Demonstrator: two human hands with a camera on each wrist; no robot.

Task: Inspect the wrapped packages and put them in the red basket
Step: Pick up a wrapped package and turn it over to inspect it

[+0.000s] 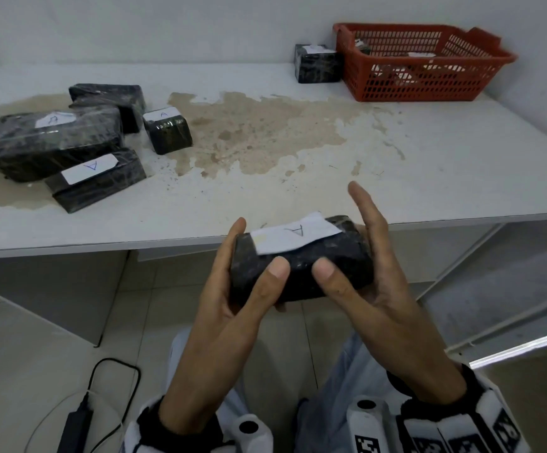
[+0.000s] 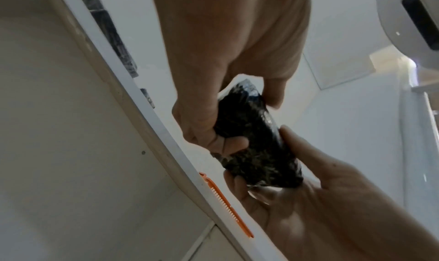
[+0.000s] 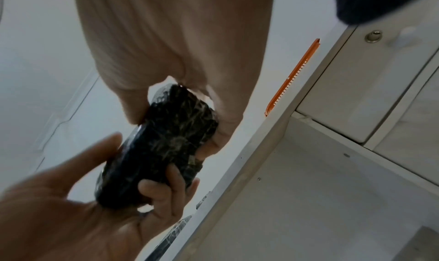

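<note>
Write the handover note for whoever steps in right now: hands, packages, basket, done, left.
Left hand: grips the left end of the held package, thumb on its near face.
Right hand: holds the right end, thumb on the near face, fingers extended.
The held package is in front of the table edge, label with "A" facing up, under inspection.
Red basket: far right of the table, some packages already inside.
Left: four packages clustered far left, one package beside the basket, plus the one in hand.
</note>
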